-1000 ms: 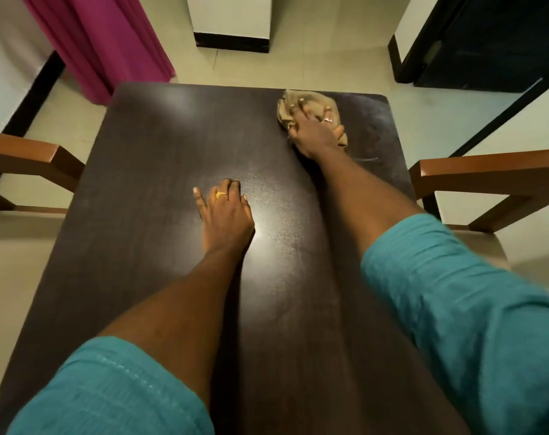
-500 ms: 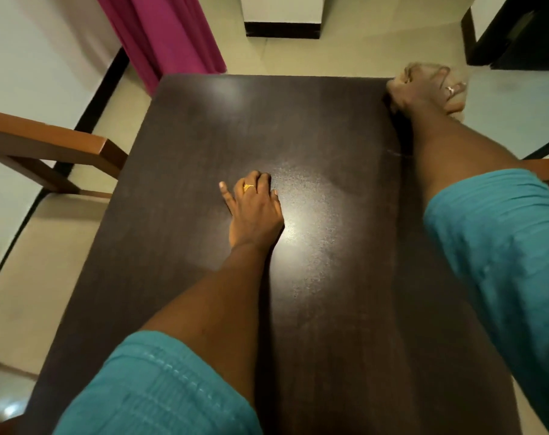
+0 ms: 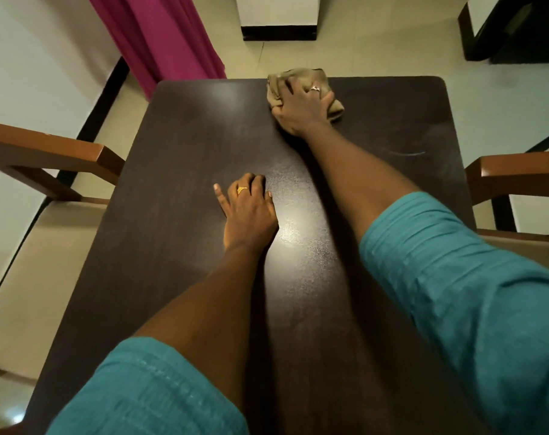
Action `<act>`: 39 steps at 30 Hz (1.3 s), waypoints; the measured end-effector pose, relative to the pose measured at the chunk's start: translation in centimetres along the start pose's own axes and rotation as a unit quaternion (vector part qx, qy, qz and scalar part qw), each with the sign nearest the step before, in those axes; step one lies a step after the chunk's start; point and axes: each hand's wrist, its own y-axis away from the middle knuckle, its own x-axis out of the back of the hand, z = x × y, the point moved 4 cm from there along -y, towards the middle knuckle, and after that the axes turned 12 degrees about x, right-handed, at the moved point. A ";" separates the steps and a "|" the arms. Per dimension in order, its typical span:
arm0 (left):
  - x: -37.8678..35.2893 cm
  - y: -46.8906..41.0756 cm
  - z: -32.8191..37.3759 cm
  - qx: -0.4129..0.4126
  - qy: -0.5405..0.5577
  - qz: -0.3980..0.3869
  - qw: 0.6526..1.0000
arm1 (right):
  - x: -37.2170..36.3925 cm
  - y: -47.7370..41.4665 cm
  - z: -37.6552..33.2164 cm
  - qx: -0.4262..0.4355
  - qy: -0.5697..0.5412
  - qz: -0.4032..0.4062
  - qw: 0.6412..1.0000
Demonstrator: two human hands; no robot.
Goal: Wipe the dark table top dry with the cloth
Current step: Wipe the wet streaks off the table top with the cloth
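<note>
A home dining room: a dark table with wooden chairs drawn up on its left and right, a pale tiled floor, and a magenta curtain hanging at the far left.

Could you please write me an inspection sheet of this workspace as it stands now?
Surface: dark table top, faint streak near right edge.
Job's things: tan cloth bunched at the far edge.
Clutter: nothing seen.
Grips: right hand pressing on the cloth; left hand resting on the table, empty.
Cables: nothing seen.
Surroundings: wooden chair on the left, another chair on the right, pink curtain, tiled floor.
</note>
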 end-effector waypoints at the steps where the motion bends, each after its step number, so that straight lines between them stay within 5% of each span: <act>1: 0.0 0.0 -0.1 -0.002 0.001 0.002 1.000 | 0.3 0.0 0.6 -0.012 -0.001 0.004 1.000; 19: -0.1 -0.2 -0.4 -0.007 -0.006 -0.009 1.000 | 5.0 9.2 17.9 -0.316 -0.038 0.092 0.944; 34: 0.2 0.3 -0.3 -0.011 -0.004 -0.010 1.000 | 2.0 17.6 12.3 -0.359 -0.008 0.092 0.929; 39: 0.1 0.4 -0.3 -0.013 -0.007 -0.006 1.000 | 0.7 16.4 5.9 -0.272 -0.030 0.075 0.959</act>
